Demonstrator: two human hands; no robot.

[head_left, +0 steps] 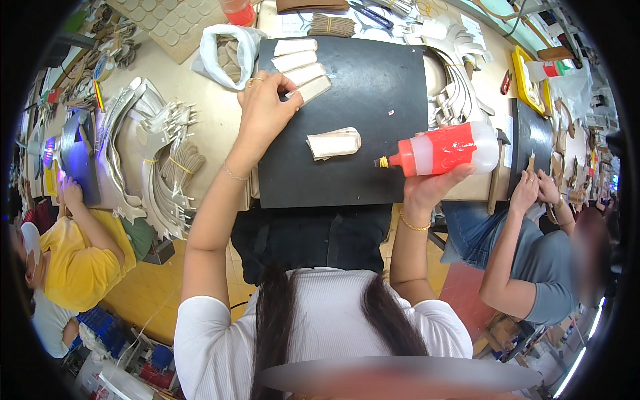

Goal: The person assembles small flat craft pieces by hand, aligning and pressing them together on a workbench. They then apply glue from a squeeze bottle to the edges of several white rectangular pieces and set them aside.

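Observation:
On the black work mat, several pale, round-ended leather-like pieces lie in a slanting row at the far left. My left hand has its thumb and fingertips closed on the left end of the nearest one. A small stack of similar pieces rests apart, at the middle of the mat. In my right hand is a squeeze bottle with a red band and red cap, lying on its side above the mat's right edge. Its nozzle, wrapped in yellow, points left toward the stack.
A white bag of cut pieces stands beyond my left hand. Bundled pale strips lie left of the mat, and curved ones on the right. Co-workers sit on both sides; one's hands are at another black mat. A yellow tray sits far right.

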